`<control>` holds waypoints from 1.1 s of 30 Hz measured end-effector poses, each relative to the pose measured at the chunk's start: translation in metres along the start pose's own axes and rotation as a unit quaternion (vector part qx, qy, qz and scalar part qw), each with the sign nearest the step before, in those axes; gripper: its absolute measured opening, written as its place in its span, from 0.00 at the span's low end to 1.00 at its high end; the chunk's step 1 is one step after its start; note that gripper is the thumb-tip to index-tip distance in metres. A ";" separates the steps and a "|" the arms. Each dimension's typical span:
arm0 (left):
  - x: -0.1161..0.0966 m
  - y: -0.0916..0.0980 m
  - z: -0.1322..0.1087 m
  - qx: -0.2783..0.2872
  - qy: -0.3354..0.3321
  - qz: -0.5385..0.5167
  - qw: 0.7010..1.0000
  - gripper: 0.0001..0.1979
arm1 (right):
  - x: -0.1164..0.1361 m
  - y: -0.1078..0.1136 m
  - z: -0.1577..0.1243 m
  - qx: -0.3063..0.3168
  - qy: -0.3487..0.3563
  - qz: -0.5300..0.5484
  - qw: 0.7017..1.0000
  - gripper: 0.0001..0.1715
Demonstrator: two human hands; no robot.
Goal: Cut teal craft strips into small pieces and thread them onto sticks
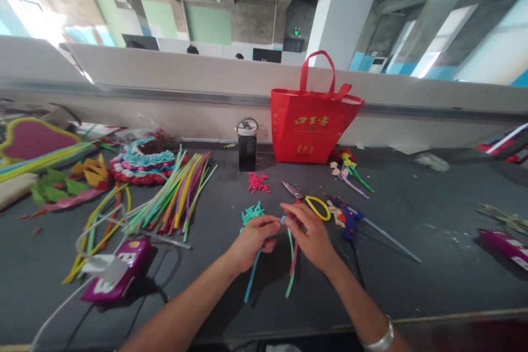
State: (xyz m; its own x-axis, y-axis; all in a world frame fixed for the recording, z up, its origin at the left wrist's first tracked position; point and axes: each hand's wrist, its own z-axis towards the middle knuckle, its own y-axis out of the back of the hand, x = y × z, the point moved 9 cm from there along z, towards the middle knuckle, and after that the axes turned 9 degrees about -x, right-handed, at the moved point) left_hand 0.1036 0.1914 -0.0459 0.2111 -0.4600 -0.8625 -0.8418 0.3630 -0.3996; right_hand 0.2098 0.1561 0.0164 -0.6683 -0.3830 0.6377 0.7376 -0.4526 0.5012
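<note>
My left hand is closed, with a blue pipe cleaner hanging below its fingers. Its fingertips meet those of my right hand, which pinches a small light-blue piece between the two hands. Below my right hand, a green pipe cleaner and a pink one lie on the dark table. Just behind my left hand is a pile of teal pieces, and farther back a pile of pink pieces. Scissors with yellow handles lie behind my right hand.
A blue glue gun lies right of my hands. A red bag and black cup stand at the back. Left are a pipe-cleaner bundle and a purple tissue pack. Craft flowers lie near the bag.
</note>
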 end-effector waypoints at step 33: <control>-0.010 0.013 -0.003 -0.071 -0.125 0.136 0.980 0.13 | 0.006 -0.010 -0.016 -0.040 0.005 -0.047 0.998 0.11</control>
State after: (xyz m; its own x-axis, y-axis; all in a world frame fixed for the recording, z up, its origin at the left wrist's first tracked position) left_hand 0.0890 0.1983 -0.0416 0.0696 -0.1426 -0.9873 -0.9404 0.3209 -0.1127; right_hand 0.1968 0.1454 0.0055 -0.7354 -0.3429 0.5844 0.6617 -0.5493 0.5104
